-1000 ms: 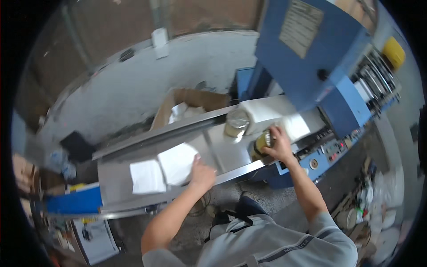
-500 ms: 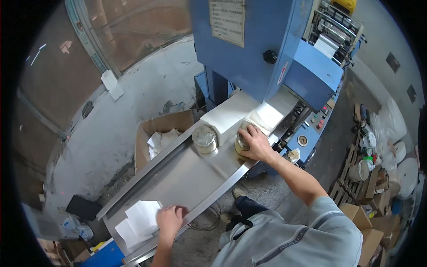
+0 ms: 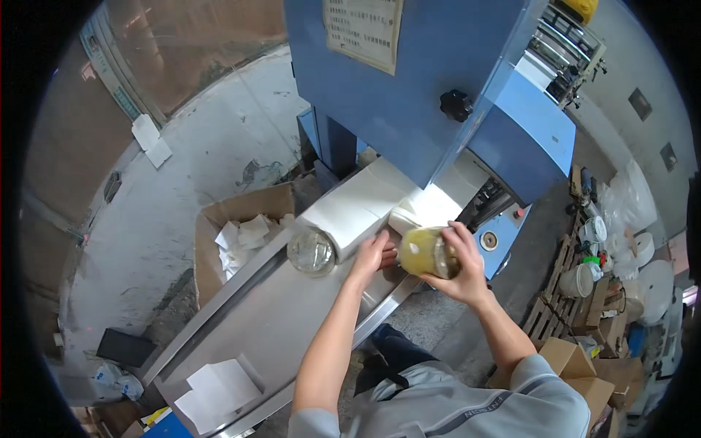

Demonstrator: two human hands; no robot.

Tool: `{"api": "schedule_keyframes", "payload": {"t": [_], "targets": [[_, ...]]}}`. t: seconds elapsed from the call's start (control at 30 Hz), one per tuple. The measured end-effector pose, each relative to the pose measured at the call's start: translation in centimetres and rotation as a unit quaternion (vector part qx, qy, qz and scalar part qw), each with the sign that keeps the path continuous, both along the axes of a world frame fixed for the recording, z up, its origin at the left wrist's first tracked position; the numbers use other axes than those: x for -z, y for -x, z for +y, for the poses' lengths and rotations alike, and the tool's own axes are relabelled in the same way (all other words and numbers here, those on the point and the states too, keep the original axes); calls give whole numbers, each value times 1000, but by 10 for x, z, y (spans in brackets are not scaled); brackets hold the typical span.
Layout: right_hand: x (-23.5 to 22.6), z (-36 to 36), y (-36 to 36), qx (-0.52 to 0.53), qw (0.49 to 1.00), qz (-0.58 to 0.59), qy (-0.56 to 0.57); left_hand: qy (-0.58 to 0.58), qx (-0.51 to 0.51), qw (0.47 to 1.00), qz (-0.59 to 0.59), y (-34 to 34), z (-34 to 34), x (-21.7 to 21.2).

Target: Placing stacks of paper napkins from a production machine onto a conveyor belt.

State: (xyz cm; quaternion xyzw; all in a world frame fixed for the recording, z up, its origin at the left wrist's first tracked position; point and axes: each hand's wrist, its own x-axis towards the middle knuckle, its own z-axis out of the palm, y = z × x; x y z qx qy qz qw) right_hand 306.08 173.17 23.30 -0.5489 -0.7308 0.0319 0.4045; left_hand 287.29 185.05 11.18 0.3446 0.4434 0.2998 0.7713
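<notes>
My right hand grips a jar-like cylinder from its right side. The cylinder is lifted and tilted, its yellow end turned to the left. My left hand is just left of it, fingers stretched out beside the end of the white paper stack, holding nothing that I can see. A second clear, shiny-topped cylinder stands upright on the metal chute against the stack's near end. Some white paper sits between the stack and the held cylinder, partly hidden.
A blue machine with a black knob rises over the chute's far end. White sheets lie at the near end. A cardboard box with paper scraps stands left of the chute. Pallets and boxes line the right.
My right hand has raised and tipped the cylinder off the chute. My left hand has moved from the white sheets at the near end up to the paper stack. The view has shifted.
</notes>
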Motion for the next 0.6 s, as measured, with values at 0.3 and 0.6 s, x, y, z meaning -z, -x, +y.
{"api": "schedule_keyframes", "payload": {"t": [0.3,0.6], "targets": [[-23,-36,-39,-15,951,283,127,-13,46,994,-100,-46,18,-37],[-9,14,26,-147,974,100,140,-111,37,992,-44,35,-14,-119]]}}
